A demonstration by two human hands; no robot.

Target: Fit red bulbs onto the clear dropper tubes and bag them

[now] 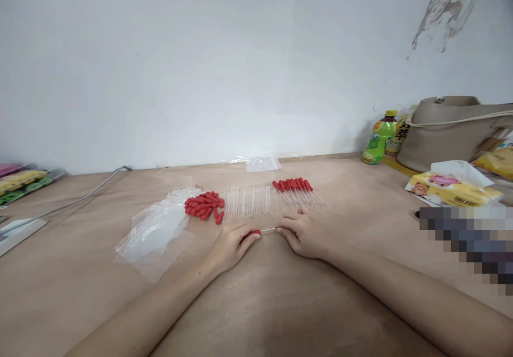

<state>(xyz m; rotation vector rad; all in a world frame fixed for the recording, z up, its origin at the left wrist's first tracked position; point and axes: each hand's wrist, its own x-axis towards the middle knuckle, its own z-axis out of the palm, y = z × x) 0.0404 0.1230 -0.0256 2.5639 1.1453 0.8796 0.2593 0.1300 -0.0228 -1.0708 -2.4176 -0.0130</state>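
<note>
My left hand (234,245) is closed around a red rubber bulb (255,232), most of it hidden by the fingers. A thin clear dropper tube (267,231) runs from that bulb to my right hand (302,234), which pinches its other end. Just beyond my hands lies a row of bare clear tubes (250,201). Left of the row is a pile of loose red rubber bulbs (203,205). To the right, several droppers with red bulbs on their tubes (295,188) lie side by side, close to my right fingers.
Clear zip bags (158,234) are spread at the left, and another bag (262,164) lies by the wall. A grey cable (94,190) crosses the far left. At the right stand a green bottle (379,138), a tissue pack (452,185) and a beige handbag (444,132).
</note>
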